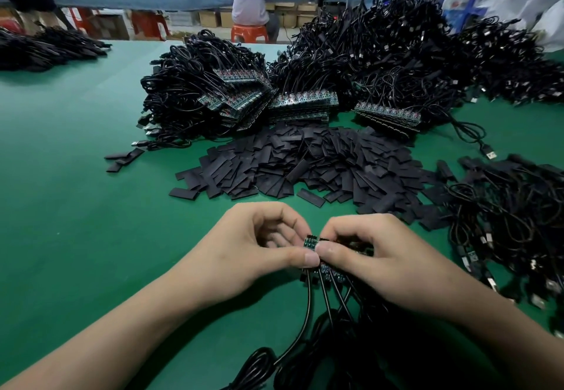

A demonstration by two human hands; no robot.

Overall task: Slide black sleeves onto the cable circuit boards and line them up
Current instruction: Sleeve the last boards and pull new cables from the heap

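Left forearm and right forearm enter from the bottom corners, both bare, converging mid-frame. Left hand: fingers curled, thumb and index pinching a bunch of small green circuit boards. Right hand: fingers curled over the same bunch, gripping it. Thumb tips touching.
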